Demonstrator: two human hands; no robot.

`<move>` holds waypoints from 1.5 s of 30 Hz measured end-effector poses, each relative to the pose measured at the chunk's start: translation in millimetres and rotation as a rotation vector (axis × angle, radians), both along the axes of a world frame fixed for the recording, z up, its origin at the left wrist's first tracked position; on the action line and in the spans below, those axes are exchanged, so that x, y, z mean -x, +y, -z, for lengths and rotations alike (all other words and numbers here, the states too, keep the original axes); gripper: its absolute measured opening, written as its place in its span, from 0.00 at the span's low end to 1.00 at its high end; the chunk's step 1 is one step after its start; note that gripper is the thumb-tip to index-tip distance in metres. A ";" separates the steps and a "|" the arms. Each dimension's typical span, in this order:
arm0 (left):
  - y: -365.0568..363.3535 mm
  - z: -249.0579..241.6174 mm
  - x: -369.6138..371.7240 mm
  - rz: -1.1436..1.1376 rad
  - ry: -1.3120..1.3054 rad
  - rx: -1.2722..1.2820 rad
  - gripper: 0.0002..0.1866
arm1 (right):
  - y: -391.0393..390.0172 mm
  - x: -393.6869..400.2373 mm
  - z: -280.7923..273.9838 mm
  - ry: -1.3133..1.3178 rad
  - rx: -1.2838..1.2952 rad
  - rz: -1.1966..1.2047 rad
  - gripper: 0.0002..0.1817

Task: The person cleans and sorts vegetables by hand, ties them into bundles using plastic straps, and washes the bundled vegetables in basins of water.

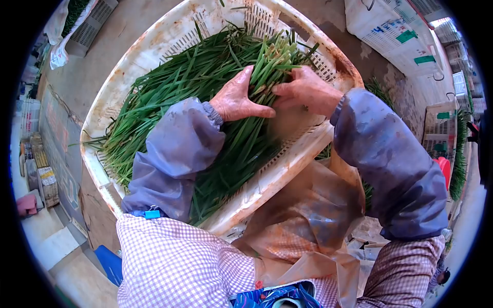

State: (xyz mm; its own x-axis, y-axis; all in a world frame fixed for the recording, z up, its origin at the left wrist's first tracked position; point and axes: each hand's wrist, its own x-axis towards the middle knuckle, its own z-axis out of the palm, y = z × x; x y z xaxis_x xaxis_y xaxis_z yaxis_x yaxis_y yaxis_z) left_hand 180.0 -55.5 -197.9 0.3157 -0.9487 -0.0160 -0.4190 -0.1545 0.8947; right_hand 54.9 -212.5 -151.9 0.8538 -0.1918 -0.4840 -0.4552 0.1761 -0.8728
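Long green leafy stalks (pixel 174 82) fill a white plastic basket (pixel 105 95) with slotted sides and brownish stains. My left hand (pixel 240 98) lies on the stalks near the basket's middle, its thumb and fingers spread apart around the pale stem ends (pixel 275 54). Just right of it, my right hand (pixel 309 92) has its fingers bent against the same stems, thumb and fingertips close together at the bundle's right side. Some fingertips are hidden among the stems.
A white crate with green tape (pixel 395 38) stands at the upper right, another crate (pixel 439 128) below it. More greens (pixel 458 159) lie at the far right. A grey crate (pixel 91 28) is at the upper left. A brown apron (pixel 303 205) covers my lap.
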 end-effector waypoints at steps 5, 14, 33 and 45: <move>10.5 -11.5 19.5 -0.223 -0.117 -0.022 0.57 | 15.8 -15.6 -25.5 0.017 0.228 -0.008 0.13; 38.4 -20.4 -3.6 -0.243 0.373 0.222 0.35 | 14.4 -7.8 -65.7 -0.296 0.840 -0.267 0.19; 71.5 -18.7 14.6 -0.005 -0.149 0.144 0.37 | 101.6 -25.4 -0.8 -0.702 0.805 0.113 0.42; 14.2 3.3 -43.2 -0.023 0.784 0.232 0.16 | 83.5 -8.7 -9.4 -0.731 0.130 0.189 0.19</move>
